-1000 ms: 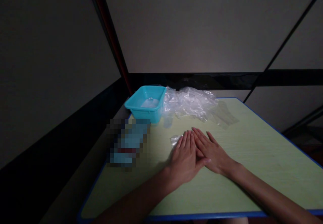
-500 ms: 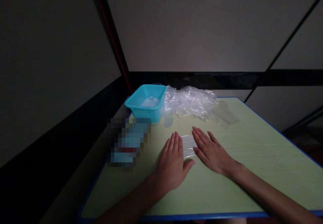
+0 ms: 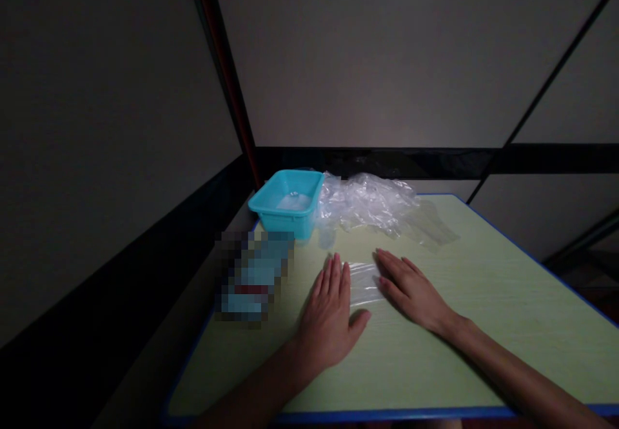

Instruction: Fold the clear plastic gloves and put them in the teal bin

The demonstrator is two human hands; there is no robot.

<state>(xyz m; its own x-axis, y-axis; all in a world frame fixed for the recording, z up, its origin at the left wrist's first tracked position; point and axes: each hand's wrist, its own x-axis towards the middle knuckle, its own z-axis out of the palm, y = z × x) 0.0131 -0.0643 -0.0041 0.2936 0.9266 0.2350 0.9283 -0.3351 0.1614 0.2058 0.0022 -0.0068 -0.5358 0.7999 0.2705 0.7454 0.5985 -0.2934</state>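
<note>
A small clear plastic bag (image 3: 364, 284) lies flat on the pale green table (image 3: 483, 339), with faint creases across it. My left hand (image 3: 331, 316) rests palm down on its left end, fingers stretched forward and thumb apart. On the right end lies my right hand (image 3: 413, 292), also flat with its fingers extended toward the upper left. Both ends of the bag are hidden under the hands. Neither hand grips anything.
A turquoise plastic basin (image 3: 285, 224) with whitish clear material (image 3: 294, 201) inside stands at the back left. Beside it spreads a heap of crumpled clear plastic (image 3: 374, 202). A pixelated bluish item (image 3: 256, 277) lies at the left edge. Walls stand behind and left.
My right hand has slid slightly right along the bag, so more of it shows between the hands. My left hand stays nearly in place. The whole view has shifted a little.
</note>
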